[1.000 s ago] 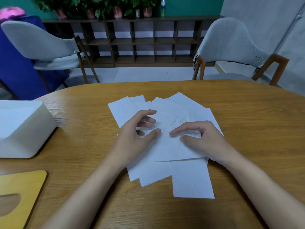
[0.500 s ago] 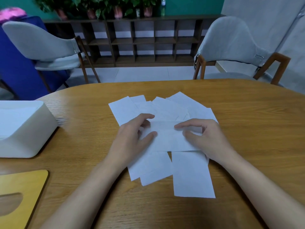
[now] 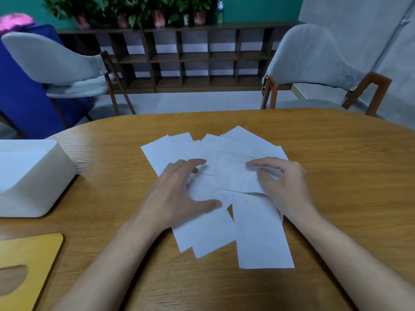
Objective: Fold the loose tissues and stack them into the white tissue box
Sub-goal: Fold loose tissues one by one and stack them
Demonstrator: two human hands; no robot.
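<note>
On wooden table (image 3: 336, 167): loose tissues (image 3: 262, 232), white tissue box (image 3: 33, 182); chairs (image 3: 314, 63) behind

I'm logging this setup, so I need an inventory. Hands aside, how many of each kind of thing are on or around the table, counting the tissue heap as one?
white tissue box: 1
yellow slotted board: 1
heap of loose tissues: 1 (the sheets overlap too much to count)
grey chairs: 2
Total: 5
</note>
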